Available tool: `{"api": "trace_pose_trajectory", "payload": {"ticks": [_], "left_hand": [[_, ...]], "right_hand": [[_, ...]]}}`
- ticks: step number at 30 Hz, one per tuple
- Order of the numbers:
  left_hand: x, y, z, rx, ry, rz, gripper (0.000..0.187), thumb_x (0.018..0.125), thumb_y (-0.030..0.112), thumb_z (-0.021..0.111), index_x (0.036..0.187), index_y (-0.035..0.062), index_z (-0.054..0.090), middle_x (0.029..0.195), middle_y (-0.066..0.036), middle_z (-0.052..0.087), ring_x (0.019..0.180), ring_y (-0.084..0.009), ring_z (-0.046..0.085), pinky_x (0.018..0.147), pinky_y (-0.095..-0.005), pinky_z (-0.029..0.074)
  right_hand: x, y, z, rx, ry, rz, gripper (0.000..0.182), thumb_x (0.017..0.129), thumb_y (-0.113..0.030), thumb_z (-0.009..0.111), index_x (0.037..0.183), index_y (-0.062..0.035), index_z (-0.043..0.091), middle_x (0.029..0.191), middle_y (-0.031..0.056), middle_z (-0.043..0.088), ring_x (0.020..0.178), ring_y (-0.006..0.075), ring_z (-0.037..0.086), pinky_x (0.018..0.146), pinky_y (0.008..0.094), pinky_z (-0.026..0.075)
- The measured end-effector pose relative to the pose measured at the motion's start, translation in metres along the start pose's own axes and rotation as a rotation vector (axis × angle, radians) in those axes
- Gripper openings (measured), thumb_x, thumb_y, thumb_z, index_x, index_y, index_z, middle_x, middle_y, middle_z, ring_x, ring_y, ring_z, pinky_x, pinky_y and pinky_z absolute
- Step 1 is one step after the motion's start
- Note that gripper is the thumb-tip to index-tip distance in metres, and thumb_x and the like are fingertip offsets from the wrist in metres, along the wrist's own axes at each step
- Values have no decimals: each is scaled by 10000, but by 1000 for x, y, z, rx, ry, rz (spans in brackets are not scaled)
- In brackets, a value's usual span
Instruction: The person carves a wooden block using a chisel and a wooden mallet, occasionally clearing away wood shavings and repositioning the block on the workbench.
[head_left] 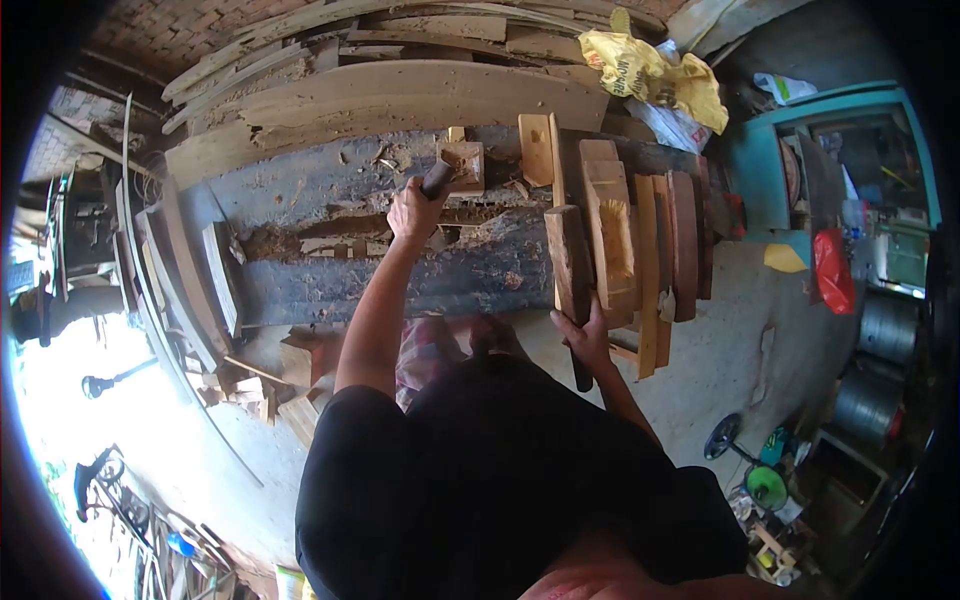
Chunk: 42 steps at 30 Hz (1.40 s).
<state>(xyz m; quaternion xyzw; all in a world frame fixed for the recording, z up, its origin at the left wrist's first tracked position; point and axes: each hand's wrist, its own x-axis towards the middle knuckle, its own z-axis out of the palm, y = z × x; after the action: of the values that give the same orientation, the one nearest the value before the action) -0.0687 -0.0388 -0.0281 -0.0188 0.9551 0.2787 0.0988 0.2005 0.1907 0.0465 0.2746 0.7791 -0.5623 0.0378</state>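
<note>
My left hand (412, 212) is closed around the thick dark handle of a chisel (438, 179). Its working end meets a small wooden block (461, 158) with a hollow cut into it, and I cannot make out the blade. The block rests on a dark, worn timber bench (330, 285). To the right, my right hand (590, 335) grips a long wooden mallet (568, 255), whose dark lower end sticks out below my fingers. Beside the mallet lies a larger wooden piece (609, 235) with a carved hollow.
Several curved boards (683, 245) and a pale wooden block (536, 150) lie at the bench's right end. A long rotted gap (285, 243) holding chips runs along the bench. Planks (400, 95) are stacked behind it. A yellow sack (650, 75) sits at the back right.
</note>
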Motion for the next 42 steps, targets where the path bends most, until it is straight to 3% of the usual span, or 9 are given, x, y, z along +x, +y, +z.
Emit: {"api": "trace_pose_trajectory", "payload": {"ticks": [4,13,23,25,32,34,40,41,42], "left_hand": [[20,-1,0,18,-127,48,516,764,520,709,1114,143,678,974,-155,710,954,-347,669,827,-454,528],[50,9,-16,41,-261,55,517,765,516,702,1127,148,681,1010,-147,707,982,-331,665,845,-448,524],[85,24,-26,175,-364,352,442,748,435,732,1042,107,691,1010,-149,706,977,-320,673,826,-428,531],[86,26,-18,217,-367,384,395,754,374,719,1037,100,688,1008,-151,705,977,-318,674,825,-432,532],[100,40,5,230,-285,535,226,760,166,652,970,91,684,921,-167,701,915,-329,691,772,-453,545],[107,45,6,205,-243,613,217,741,116,642,952,84,682,891,-174,699,888,-335,695,738,-454,551],[150,41,28,299,-233,801,272,749,149,661,1022,149,667,950,-137,700,929,-323,682,771,-450,546],[150,41,26,362,-253,806,339,750,195,697,1086,188,656,1028,-102,699,1002,-298,668,806,-434,544],[150,37,29,306,-155,890,317,775,194,671,1091,197,644,979,-114,701,911,-305,688,749,-439,558]], "right_hand": [[-9,-13,23,23,63,20,606,790,-282,763,1232,18,477,891,136,643,686,200,644,542,308,512],[-33,-20,71,-41,133,139,578,773,-267,775,1211,-33,480,873,106,634,633,170,625,479,297,518],[-60,-24,114,-62,195,241,563,761,-274,789,1190,-50,500,841,98,648,621,170,627,479,308,519],[-63,-25,118,-31,183,286,591,761,-329,798,1178,-26,509,861,158,678,611,219,660,509,336,521],[-73,-34,127,-71,203,306,606,764,-338,798,1185,-19,502,880,171,679,617,225,670,488,327,515],[-73,-38,129,-73,197,346,607,763,-336,798,1195,-26,505,924,188,683,714,265,692,583,359,543],[-76,-24,136,-150,261,258,599,760,-324,800,1193,-25,514,965,196,688,933,334,676,839,425,513],[-76,-24,136,-149,265,264,599,760,-324,800,1193,-25,514,965,196,688,933,334,676,839,425,513],[-77,-22,137,-163,278,221,597,761,-321,800,1193,-24,514,952,188,687,882,314,683,777,410,528]]}}
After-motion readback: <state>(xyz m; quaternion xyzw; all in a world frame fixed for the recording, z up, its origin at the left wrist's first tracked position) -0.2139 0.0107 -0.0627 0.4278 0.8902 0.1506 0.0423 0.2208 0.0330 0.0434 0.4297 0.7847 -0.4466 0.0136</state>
